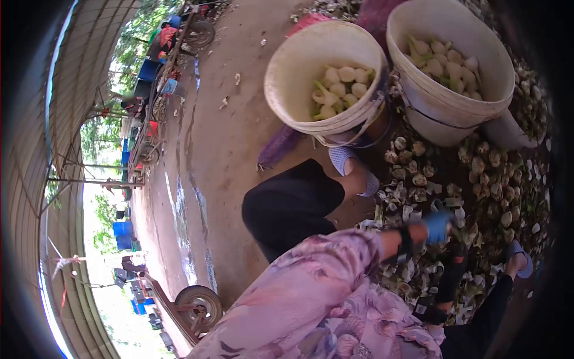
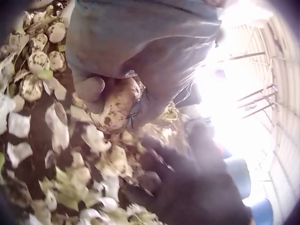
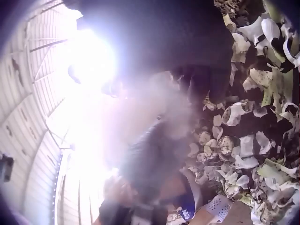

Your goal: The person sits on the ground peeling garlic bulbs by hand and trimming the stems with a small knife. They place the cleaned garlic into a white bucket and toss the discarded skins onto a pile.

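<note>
In the left wrist view my left hand [image 2: 140, 42], in a bluish glove, grips a soil-marked garlic bulb [image 2: 115, 110] between thumb and fingers. The head view has that left hand [image 1: 437, 227] blurred above scattered peelings [image 1: 412, 272], the bulb not distinguishable there. My right hand [image 1: 452, 272], dark-gloved, is close beside it on the lower right. It fills the top of the right wrist view as a dark shape [image 3: 159, 37], its fingers lost in shadow and glare; whether it holds anything cannot be told. The left hand [image 3: 157, 150] is a blur below it.
Two white buckets [image 1: 278, 78] [image 1: 445, 122] with pale trimmed bulbs [image 1: 338, 90] stand beyond my feet. Unpeeled bulbs [image 1: 496, 173] cover the ground at right. A purple net bag [image 1: 281, 146] lies near my knee, and a wheeled cart [image 1: 194, 311] is at lower left.
</note>
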`<state>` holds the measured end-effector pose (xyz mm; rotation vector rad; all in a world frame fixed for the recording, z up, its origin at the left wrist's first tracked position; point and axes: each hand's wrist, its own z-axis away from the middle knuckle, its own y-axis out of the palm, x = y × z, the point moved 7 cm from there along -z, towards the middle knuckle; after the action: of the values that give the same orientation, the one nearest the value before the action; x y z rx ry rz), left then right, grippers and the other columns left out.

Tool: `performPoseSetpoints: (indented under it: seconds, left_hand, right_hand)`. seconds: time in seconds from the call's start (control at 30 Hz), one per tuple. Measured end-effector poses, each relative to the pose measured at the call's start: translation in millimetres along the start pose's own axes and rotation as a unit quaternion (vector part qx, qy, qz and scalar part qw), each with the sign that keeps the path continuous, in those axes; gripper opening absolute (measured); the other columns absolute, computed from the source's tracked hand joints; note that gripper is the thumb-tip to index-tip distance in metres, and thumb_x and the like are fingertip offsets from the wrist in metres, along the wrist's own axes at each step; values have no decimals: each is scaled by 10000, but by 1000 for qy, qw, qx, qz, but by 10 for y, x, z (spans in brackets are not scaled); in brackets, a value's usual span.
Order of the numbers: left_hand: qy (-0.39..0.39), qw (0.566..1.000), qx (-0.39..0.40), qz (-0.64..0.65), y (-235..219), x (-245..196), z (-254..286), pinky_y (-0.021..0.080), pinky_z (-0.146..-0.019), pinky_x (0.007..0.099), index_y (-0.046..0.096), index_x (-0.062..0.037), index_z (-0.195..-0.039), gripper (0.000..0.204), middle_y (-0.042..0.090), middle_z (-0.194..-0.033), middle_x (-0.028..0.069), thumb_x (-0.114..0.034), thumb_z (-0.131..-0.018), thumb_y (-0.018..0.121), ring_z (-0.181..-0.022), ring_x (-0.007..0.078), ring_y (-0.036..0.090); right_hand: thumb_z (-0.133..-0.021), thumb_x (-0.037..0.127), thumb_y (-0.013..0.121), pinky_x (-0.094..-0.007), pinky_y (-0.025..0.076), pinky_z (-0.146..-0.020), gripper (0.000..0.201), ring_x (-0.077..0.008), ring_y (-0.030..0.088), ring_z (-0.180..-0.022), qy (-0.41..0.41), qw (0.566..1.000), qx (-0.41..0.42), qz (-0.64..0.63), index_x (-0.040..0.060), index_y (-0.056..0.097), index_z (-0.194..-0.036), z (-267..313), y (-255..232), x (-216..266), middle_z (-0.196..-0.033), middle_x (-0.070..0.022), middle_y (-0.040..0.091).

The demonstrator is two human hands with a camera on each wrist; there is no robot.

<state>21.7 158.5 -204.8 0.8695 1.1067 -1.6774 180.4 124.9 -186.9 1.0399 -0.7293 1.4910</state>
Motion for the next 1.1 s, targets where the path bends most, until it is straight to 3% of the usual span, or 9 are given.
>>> performPoseSetpoints:
  seconds: [0.23,0.47,0.57,0.67,0.73,0.8,0.93,1.0,1.1]
  left_hand:
    - [89,988,-124,4,-490,-922,1297,435,-795,344,492,-85,-1121,564,539,-960,154,-202,-615,713,-888,318,548]
    - [159,975,-145,-49,-780,-1507,1827,444,-760,335,512,-43,-1080,597,565,-931,149,-247,-575,756,-859,289,561]
    - [142,985,-92,15,-745,-1629,1875,445,-752,332,524,-23,-1048,576,564,-918,145,-262,-578,756,-839,272,566]
    - [1,962,47,269,-556,-1550,1889,445,-743,338,527,-19,-1030,577,567,-890,146,-283,-573,759,-820,270,563]
    - [185,977,-102,-19,-689,-1832,1982,449,-727,350,533,-16,-1029,571,576,-871,142,-278,-575,759,-801,276,565]
    - [252,953,-151,-71,-672,-1906,2069,450,-710,362,543,-23,-1036,581,578,-863,138,-300,-577,764,-785,279,565]
    - [140,985,-93,32,-610,-1701,1953,491,-672,259,545,-54,-1030,476,575,-873,54,-111,-612,763,-803,123,558]
    - [0,956,-40,292,-519,-1632,1881,478,-583,206,518,-17,-1060,432,589,-862,73,-61,-669,694,-688,110,567]
    - [30,963,19,267,-449,-1701,1901,478,-600,200,487,9,-1113,379,581,-923,82,-122,-777,600,-713,100,565]
  right_hand:
    - [-878,297,480,-245,428,-709,296,-106,517,-794,-58,976,138,161,26,521,-988,426,542,659,-880,-31,544]
    - [-866,275,500,-239,431,-658,248,-93,510,-724,-145,979,97,106,33,536,-904,923,745,1273,-782,-7,540]
    - [-861,252,507,-241,432,-654,221,-93,510,-720,-162,977,82,108,36,539,-895,1039,707,1347,-778,-4,539]
    - [-856,230,513,-243,433,-650,195,-92,510,-716,-177,976,65,108,40,542,-887,1122,636,1429,-773,-1,539]
    - [-853,215,518,-245,434,-647,177,-92,509,-713,-185,975,47,114,43,545,-881,1173,542,1484,-770,1,538]
    - [-849,200,522,-246,435,-644,159,-92,509,-710,-197,971,32,135,45,547,-876,1258,564,1559,-767,3,538]
    - [-805,83,525,-249,438,-601,95,-102,502,-703,-314,931,130,135,39,555,-884,1306,640,1703,-766,-25,543]
    - [-834,151,531,-275,440,-629,163,-106,502,-711,-159,970,185,-20,41,572,-947,1249,642,1513,-797,-44,555]
    - [-825,137,526,-257,436,-667,197,-96,506,-761,-218,965,143,5,18,569,-976,1308,595,1647,-860,-31,579]
